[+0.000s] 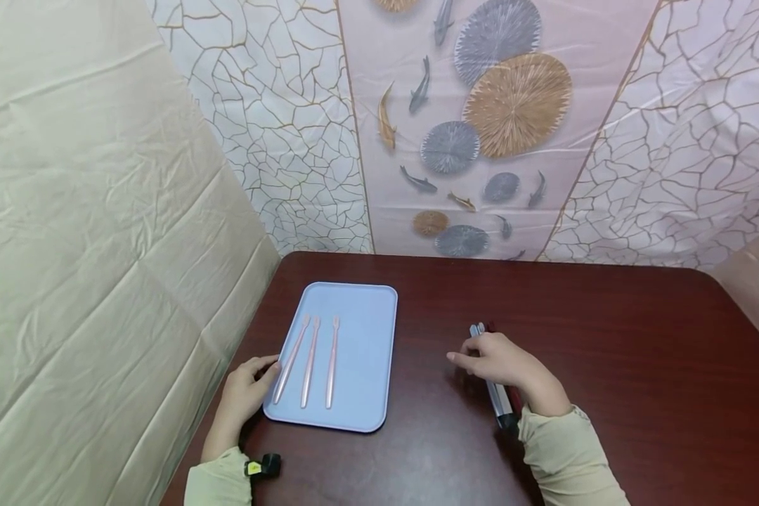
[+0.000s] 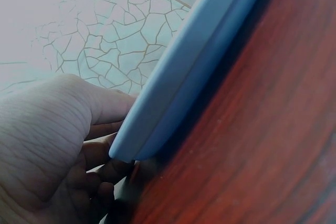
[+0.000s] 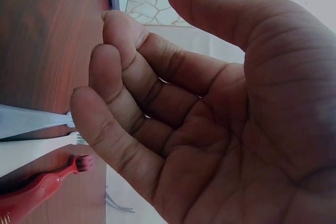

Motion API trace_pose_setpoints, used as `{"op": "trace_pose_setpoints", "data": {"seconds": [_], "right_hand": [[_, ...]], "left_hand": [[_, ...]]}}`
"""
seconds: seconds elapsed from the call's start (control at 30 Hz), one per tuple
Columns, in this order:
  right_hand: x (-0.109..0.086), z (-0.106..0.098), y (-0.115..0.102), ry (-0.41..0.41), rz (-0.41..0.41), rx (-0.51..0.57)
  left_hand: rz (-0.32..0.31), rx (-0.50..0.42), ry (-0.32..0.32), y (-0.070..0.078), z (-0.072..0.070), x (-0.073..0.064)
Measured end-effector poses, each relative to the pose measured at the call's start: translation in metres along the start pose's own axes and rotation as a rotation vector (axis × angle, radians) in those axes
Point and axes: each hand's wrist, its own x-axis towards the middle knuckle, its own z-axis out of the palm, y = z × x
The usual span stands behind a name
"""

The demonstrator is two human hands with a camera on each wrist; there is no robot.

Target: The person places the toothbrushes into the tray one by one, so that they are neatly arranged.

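Observation:
A light blue tray (image 1: 363, 351) lies on the table at left with three pink toothbrushes (image 1: 332, 365) side by side on it. My left hand (image 1: 243, 393) holds the tray's left edge. In the left wrist view its thumb (image 2: 113, 106) lies against the tray rim (image 2: 173, 72), and the other fingers curl at the edge, partly hidden. My right hand (image 1: 502, 362) hovers over more toothbrushes on the table, fingers loosely bent, holding nothing. Under it, the right wrist view shows a blue toothbrush (image 3: 31, 121), a white toothbrush (image 3: 37, 151) and a red toothbrush (image 3: 39, 190).
The dark brown wooden table (image 1: 430, 295) reaches back to a patterned curtain (image 1: 449, 140). A pale fabric wall (image 1: 101, 246) stands close along the left side. A black wrist device (image 1: 270, 465) sits at the left cuff.

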Motion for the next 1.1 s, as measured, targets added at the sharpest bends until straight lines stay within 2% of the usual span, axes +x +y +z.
{"op": "trace_pose_setpoints", "data": {"seconds": [0.67, 0.87, 1.1], "right_hand": [[0.007, -0.002, 0.0, -0.013, -0.013, -0.035], [0.008, -0.009, 0.002, -0.006, -0.032, -0.045], [0.005, -0.019, 0.005, 0.014, -0.004, -0.047]], "left_hand": [[0.003, -0.02, 0.029, -0.006, 0.006, -0.003], [-0.002, -0.017, 0.027, -0.003, 0.002, -0.003], [-0.004, -0.016, 0.028, -0.005, 0.002, -0.002]]}}
